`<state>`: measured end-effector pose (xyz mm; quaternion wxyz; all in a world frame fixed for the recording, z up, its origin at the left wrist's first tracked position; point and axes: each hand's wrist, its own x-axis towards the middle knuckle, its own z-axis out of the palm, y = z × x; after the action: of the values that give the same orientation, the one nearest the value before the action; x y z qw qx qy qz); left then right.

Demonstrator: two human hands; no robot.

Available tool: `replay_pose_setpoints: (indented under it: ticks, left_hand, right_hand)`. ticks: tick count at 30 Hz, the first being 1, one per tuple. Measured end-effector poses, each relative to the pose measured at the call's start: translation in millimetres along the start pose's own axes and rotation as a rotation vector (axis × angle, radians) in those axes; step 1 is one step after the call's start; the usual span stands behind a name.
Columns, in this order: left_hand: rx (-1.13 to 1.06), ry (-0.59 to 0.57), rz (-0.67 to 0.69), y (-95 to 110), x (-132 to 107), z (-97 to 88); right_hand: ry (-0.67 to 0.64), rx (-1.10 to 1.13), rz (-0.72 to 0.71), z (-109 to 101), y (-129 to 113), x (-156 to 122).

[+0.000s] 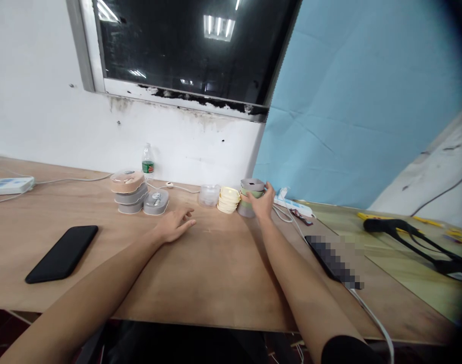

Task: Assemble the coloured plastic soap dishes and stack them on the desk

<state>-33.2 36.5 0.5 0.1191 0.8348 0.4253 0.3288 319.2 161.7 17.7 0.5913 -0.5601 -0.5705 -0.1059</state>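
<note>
My right hand (261, 201) is wrapped round a stack of small containers (247, 208), grey at the top and bottom with green and orange-tan layers between. The thumb lies on its front and the fingers on its right side. Left of it stand a stack of pale yellow containers (228, 200) and some clear plastic containers (209, 195). My left hand (174, 223) lies on the wooden table (208, 273) with its fingers apart, holding nothing. Nearest to it is a grey lidded box (156, 202), next to a pile of grey boxes (131, 197) with a tan lidded box (126, 180) on top.
A plastic bottle (148, 164) stands by the wall. A black phone (62, 254) lies at left, and a partly blurred dark device (329, 260) with a cable at right. Power strips (297, 206) sit at both sides; a black strap-like object (416, 242) lies far right.
</note>
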Motion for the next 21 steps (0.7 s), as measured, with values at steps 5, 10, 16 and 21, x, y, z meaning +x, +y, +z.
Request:
replay_pose_setpoints:
  ticks: [5,10,16,21]
  left_hand:
    - [0.001,-0.010,-0.011,0.2,0.0,-0.1]
    - [0.000,-0.008,-0.003,-1.7,0.4,1.4]
    - [0.094,0.120,0.041,-5.5,2.2,-2.6]
    - [0.282,0.358,0.000,-11.2,4.2,-17.4]
  right_hand:
    - [0.011,0.008,-0.007,0.7,2.1,-5.9]
    - [0.003,0.003,-0.002,-1.1,-0.3,-8.8]
    - [0.102,-0.101,-0.081,-5.3,-9.5,-26.0]
    - [0.024,-0.109,-0.283,3.0,-27.1,-47.5]
